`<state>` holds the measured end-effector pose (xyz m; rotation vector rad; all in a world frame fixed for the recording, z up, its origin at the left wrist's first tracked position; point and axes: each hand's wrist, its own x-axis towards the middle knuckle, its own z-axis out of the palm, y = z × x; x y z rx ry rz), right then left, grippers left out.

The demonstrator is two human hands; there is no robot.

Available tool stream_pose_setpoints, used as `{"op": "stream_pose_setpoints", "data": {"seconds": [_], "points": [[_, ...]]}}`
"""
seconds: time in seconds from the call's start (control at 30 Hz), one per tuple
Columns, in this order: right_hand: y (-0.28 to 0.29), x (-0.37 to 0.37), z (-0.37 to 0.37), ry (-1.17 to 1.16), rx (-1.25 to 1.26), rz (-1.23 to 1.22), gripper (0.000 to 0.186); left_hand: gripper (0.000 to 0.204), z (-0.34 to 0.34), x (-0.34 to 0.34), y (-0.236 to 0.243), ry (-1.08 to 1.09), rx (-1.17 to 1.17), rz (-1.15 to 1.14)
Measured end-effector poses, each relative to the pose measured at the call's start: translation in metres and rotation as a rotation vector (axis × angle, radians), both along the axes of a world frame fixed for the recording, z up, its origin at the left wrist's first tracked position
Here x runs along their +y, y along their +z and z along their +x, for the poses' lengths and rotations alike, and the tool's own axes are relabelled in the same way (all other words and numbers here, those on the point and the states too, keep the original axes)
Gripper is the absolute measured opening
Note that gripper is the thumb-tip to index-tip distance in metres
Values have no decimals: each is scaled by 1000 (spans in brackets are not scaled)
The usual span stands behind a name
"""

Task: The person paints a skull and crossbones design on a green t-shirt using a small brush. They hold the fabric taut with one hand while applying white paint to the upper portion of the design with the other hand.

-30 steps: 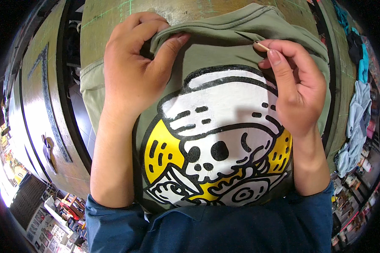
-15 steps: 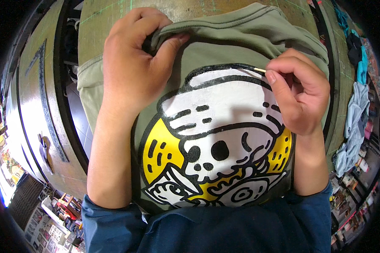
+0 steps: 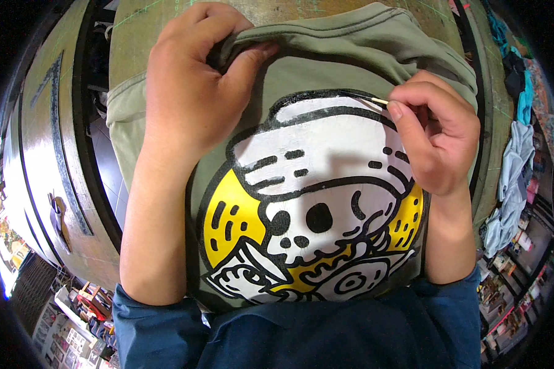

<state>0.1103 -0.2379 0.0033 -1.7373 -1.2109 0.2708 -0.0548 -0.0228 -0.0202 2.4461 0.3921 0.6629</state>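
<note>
An olive-green T-shirt (image 3: 326, 71) lies spread before me. Its large print (image 3: 326, 150) shows a white skull in a wrapped cap with thick black outlines and yellow patches. At the upper left my left hand (image 3: 197, 80) pinches a bunched fold of the shirt between thumb and fingers. My right hand (image 3: 437, 132) holds a fine paintbrush (image 3: 379, 100) between thumb and forefinger, its other fingers curled. The brush's pale shaft shows by the fingertips; its thin dark tip meets the black outline along the cap's top edge. The rest of the brush is hidden in the hand.
The shirt lies on a worn board (image 3: 141, 31) with green marked lines. Another board (image 3: 37, 123) stands to the left across a dark gap, with a small dark tool (image 3: 58, 218) on it. Pale cloths (image 3: 514, 178) hang at the right, above cluttered items.
The brush has tilted slightly, with its tip still at the cap's top outline. My left hand keeps its hold on the fold. The view has shifted a little.
</note>
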Motion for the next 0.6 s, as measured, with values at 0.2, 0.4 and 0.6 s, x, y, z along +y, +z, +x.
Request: {"op": "stream_pose_setpoints", "data": {"seconds": [0.2, 0.4, 0.6], "points": [[0, 0, 0, -11, -12, -34, 6, 18, 0, 0, 1, 8, 8, -11], [0, 0, 0, -5, -8, -22, 6, 18, 0, -1, 2, -10, -4, -25], [0, 1, 0, -2, 24, 2, 6, 17, 0, 2, 0, -21, -11, 21]]}}
